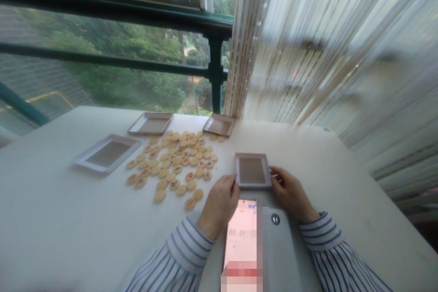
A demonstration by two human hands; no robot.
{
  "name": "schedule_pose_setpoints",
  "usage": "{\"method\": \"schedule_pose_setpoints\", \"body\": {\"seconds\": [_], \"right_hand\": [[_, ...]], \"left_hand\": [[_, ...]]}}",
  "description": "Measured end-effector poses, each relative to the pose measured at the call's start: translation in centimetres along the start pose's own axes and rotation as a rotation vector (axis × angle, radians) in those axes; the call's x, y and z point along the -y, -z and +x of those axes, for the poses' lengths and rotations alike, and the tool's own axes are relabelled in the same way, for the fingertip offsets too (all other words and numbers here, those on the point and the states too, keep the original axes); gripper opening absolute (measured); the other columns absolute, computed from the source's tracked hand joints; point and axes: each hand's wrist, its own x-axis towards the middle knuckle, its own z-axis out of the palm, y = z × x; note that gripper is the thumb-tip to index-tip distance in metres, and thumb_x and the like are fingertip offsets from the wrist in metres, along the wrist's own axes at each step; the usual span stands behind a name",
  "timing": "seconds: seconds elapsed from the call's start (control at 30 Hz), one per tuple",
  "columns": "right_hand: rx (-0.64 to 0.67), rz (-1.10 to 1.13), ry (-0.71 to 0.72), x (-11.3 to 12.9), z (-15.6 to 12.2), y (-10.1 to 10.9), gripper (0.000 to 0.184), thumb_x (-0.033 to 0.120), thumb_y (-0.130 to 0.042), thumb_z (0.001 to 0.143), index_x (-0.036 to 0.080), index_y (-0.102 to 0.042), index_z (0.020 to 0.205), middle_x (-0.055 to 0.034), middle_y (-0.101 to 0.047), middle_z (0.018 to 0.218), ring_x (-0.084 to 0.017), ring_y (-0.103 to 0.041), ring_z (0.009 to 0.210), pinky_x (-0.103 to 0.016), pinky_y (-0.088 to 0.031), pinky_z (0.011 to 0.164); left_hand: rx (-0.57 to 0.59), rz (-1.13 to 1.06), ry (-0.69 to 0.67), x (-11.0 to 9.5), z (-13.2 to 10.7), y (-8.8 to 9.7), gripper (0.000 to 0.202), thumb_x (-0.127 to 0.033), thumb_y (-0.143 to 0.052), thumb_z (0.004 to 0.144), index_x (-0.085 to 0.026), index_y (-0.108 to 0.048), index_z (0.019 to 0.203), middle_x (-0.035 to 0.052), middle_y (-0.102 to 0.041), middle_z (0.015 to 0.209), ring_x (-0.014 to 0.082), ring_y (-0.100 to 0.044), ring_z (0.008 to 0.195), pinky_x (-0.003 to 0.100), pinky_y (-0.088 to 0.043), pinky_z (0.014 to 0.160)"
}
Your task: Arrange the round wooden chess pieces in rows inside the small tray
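The near tray lies on the counter, right of the loose discs and just beyond the phone. The left hand grasps its left wall close to the near corner; the right hand holds the opposite wall with bent fingers. Finger contact beneath the rim cannot be confirmed.

The step in hand appears to be positioning or steadying this tray. Any further shift calls for even pressure from both sides, with the near wall kept off the phone. Handling discs would first require one hand to release its wall.

The discs lie scattered, some overlapping; several show red or black characters, while others show plain faces. The left tray stands beyond their left edge, and the far-left tray and far-middle tray stand along the far side. A white device rests right of the phone.
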Motion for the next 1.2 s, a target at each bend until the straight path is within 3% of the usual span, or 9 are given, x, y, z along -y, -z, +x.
{"method": "schedule_pose_setpoints", "body": {"seconds": [1.2], "right_hand": [[-0.007, -0.011, 0.040, 0.51, -0.09, -0.51, 0.033, 0.023, -0.046, 0.080, 0.017, -0.056, 0.111, -0.0061, -0.063, 0.089, -0.013, -0.057, 0.069, -0.026, -0.047, 0.066]], "left_hand": [[-0.105, 0.086, -0.016, 0.63, 0.20, -0.12, 0.028, -0.014, -0.039, 0.084, -0.014, -0.056, 0.106, 0.0084, -0.062, 0.099, 0.0186, -0.058, 0.093, 0.034, -0.046, 0.086]]}}
